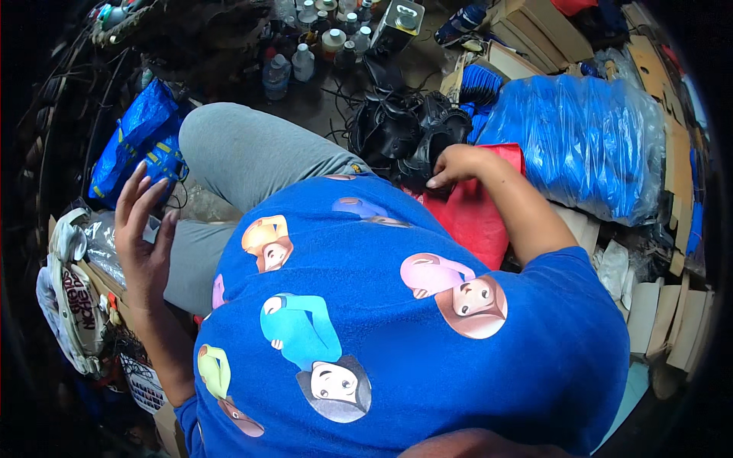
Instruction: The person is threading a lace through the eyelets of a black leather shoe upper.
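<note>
My left hand [145, 248] is raised at the left, palm turned inward, its fingers apart and nothing in them. My right hand [462, 164] reaches to the black shoes [435, 141] beside my leg. Its fingers are curled down and the thumb points left against the dark pile, so what they grip is hidden. More black footwear [382, 130] lies heaped just to the left, with thin black cords around it. Under my right wrist is a red bag [477, 221], partly covered by my shirt and arm.
Clear plastic wraps a large bundle of blue pieces [573, 145] at the right. Several bottles [303, 62] and a metal can [399, 24] stand at the far side. A blue bag [137, 145] sits at the left. Cardboard pieces [657, 313] line the right edge.
</note>
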Motion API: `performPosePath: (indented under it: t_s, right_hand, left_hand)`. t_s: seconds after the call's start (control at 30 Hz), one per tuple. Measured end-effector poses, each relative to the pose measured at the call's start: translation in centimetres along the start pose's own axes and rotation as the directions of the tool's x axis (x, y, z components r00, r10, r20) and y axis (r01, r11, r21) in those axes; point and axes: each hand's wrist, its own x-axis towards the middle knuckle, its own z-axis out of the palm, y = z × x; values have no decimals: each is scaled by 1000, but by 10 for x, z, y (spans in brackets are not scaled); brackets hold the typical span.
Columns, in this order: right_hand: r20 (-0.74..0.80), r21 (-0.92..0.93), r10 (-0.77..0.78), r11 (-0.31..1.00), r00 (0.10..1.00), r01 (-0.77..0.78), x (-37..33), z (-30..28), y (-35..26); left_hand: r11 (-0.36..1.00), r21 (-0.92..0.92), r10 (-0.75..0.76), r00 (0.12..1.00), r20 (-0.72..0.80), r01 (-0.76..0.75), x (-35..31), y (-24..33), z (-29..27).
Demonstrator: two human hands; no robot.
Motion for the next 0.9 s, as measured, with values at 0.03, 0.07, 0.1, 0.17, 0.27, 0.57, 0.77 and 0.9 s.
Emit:
performPosePath:
  t_s: [0.03,0.07,0.1,0.17,0.27,0.57,0.77,0.9]
  right_hand:
    - [-9,-175,-34,984,999,32,-6,-17,-5]
    - [19,-276,82,958,996,-74,-11,-39,-15]
    - [-16,-141,69,987,997,-71,-23,-62,-31]
    - [-345,-323,-94,946,934,-24,-23,-91,-60]
    - [-612,-308,-288,945,736,114,-11,-112,-134]
    - [-374,-629,-911,386,173,675,106,-105,-334]
    - [-284,-729,-929,370,236,576,131,-110,-371]
    - [-340,-612,-919,379,202,694,141,-124,-370]
  left_hand:
    - [1000,26,-11,1000,-22,12,-7,-3,-7]
    - [998,55,-26,999,-48,29,-14,-4,-14]
    - [993,96,-63,995,-80,70,-24,-4,-24]
    - [981,143,-113,985,-134,132,-37,-14,-32]
    - [965,56,-236,940,-248,257,-46,-30,-45]
    - [826,-108,-558,775,-298,553,-32,-184,-50]
    - [422,-301,-895,445,8,855,11,-309,-6]
    - [344,-120,-937,349,21,931,-4,-405,49]
